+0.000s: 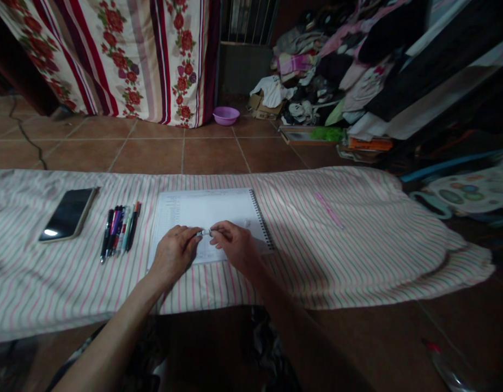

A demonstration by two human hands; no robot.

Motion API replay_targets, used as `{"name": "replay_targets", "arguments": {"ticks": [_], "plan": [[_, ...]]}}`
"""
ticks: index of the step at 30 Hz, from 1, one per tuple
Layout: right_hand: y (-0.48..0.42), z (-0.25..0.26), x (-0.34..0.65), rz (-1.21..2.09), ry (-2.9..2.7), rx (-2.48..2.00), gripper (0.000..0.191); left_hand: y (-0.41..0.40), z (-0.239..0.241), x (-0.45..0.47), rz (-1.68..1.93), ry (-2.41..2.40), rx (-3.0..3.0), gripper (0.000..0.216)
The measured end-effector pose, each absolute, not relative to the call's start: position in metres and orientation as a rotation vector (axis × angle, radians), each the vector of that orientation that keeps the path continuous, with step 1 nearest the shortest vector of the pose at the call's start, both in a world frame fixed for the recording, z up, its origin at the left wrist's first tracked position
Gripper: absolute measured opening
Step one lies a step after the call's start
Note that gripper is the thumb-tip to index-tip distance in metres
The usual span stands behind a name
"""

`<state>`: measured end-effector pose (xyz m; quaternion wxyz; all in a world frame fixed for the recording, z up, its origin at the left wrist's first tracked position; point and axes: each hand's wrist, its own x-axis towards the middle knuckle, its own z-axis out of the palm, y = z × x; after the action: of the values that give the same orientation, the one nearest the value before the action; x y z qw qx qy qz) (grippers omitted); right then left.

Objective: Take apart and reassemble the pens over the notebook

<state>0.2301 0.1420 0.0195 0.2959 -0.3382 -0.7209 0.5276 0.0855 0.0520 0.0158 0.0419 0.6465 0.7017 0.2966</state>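
Observation:
An open spiral notebook (218,204) with white pages lies on the striped cloth. Above its lower part, my left hand (175,250) and my right hand (235,245) face each other, fingers pinched. Between their fingertips is a small, slim piece, whitish with dark ends (205,232); its exact kind is too small to make out. Both hands grip it, one at each end. Close to the right hand, a tiny pale object (247,223) rests on the page by the spiral binding. Left of the notebook, several pens (119,228) lie side by side.
The striped cloth (357,245) covers a low, long surface. A phone (69,214) lies at its left, a pink pen (329,210) at its right. Beyond are a purple basin (225,115), a floral curtain (140,60) and heaped clothes (337,71) on the tiled floor.

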Motion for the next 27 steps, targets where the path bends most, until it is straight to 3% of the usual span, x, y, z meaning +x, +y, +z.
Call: {"name": "replay_targets", "arguments": {"ticks": [8,27], "plan": [[0.1424,0.0154,0.2289,1.5,-1.813,-0.872,0.014,0.0529,0.0155,0.0856,0.896,2.18,1.964,0.024],[0.1438,0.0169,0.2315,1.441,-1.861,-0.914,0.007,0.0545,0.0146,0.087,0.879,2.181,1.941,0.024]]}}
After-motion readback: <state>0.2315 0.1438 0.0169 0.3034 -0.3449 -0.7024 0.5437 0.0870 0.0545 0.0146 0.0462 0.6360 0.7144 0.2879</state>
